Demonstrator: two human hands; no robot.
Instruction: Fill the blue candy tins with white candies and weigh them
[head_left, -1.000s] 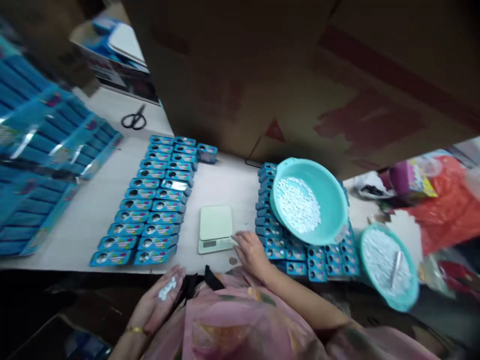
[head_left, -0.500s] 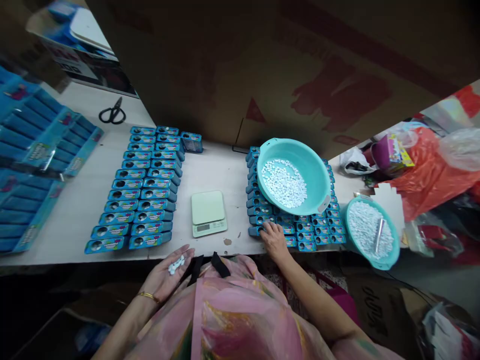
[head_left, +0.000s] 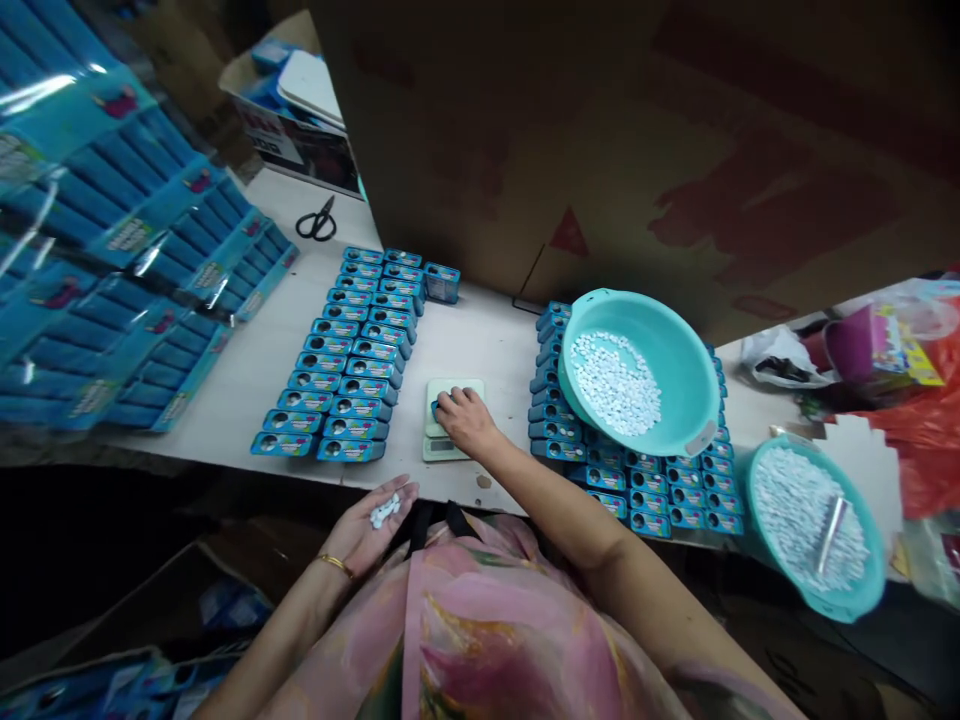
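Observation:
My left hand [head_left: 373,525] is palm up at the table's front edge, cradling a small heap of white tablets [head_left: 385,511]. My right hand [head_left: 466,420] is over the pale green kitchen scale [head_left: 469,385], its fingers closed around a small blue box [head_left: 435,407] that they mostly hide. To the right, rows of blue boxes with round openings [head_left: 555,450] stand partly beneath a turquoise basin [head_left: 679,375] with more white tablets. Some tablets lie on those boxes. Left of the scale are two columns of similar blue boxes [head_left: 356,428].
A second turquoise basin [head_left: 870,575], filled with tablets, holds a metal cylinder [head_left: 831,535]. Scissors [head_left: 316,222] lie at the back left, near wrapped blue display packs [head_left: 165,250]. A large cardboard box [head_left: 480,150] walls off the back. Plastic bags [head_left: 937,440] are at the right.
My right hand has moved left from the right-hand box rows to the scale, bringing a blue box. My left hand still holds tablets. The view has shifted.

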